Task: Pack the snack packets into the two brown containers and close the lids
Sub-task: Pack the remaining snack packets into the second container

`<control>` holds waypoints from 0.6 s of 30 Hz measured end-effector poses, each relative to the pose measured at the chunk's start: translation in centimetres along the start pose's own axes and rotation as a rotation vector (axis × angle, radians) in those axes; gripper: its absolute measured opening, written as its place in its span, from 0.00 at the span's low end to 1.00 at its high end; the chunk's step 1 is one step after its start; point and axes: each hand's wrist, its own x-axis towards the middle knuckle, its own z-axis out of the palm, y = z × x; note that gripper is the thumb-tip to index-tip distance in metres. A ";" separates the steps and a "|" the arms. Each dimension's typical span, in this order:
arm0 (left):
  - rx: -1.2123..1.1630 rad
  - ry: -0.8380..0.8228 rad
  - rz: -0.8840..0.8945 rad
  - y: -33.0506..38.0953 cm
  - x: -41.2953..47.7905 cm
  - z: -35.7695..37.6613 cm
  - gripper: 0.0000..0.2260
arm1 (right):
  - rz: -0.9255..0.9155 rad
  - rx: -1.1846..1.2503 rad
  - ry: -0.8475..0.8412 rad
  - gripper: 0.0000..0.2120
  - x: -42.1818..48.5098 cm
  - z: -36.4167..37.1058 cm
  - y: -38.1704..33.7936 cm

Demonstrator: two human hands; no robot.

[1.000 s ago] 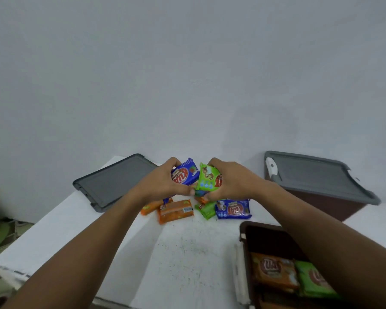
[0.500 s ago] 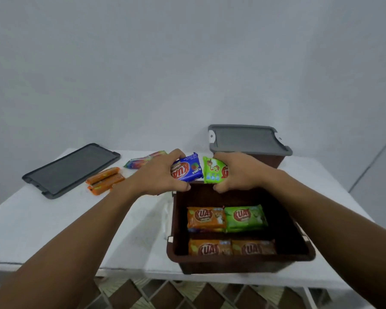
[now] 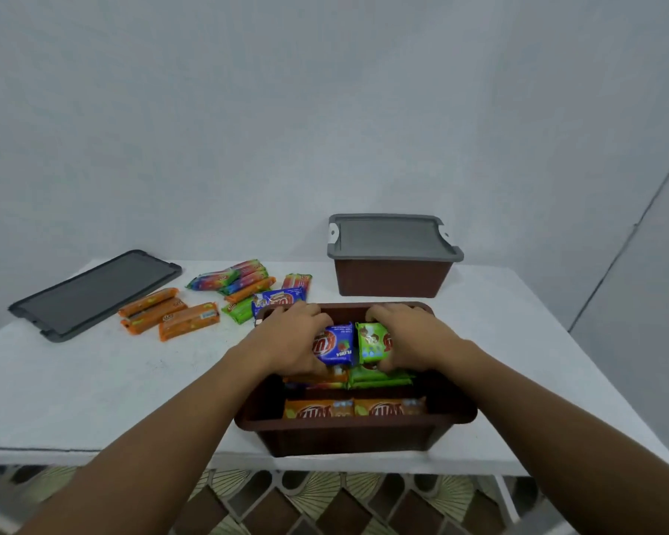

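Left hand (image 3: 288,341) covered part of blue packet (image 3: 337,343); right hand (image 3: 412,337) covered part of green packet (image 3: 369,341); lidded container (image 3: 393,279) contents unseen.

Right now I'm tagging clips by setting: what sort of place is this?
Probably a plain indoor room, maybe at home: a bare pale wall, a white table holding the open brown container, and patterned floor tiles beneath.

L hand (image 3: 291,340) grips blue pkt (image 3: 336,344), R hand (image 3: 411,337) green pkt (image 3: 371,341).

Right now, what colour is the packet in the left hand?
Blue, with a red logo; the blue packet shows best in the head view.
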 end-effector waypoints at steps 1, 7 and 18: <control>0.041 0.012 -0.010 0.1 0.0 0.1 0.37 | -0.007 -0.005 0.016 0.31 0.0 0.0 0.0; 0.283 0.006 0.012 0.8 -0.2 0.5 0.36 | -0.060 -0.197 0.048 0.35 -0.1 0.7 0.0; 0.351 -0.022 0.008 1.1 0.1 0.6 0.38 | -0.129 -0.251 0.004 0.39 0.4 0.9 -0.2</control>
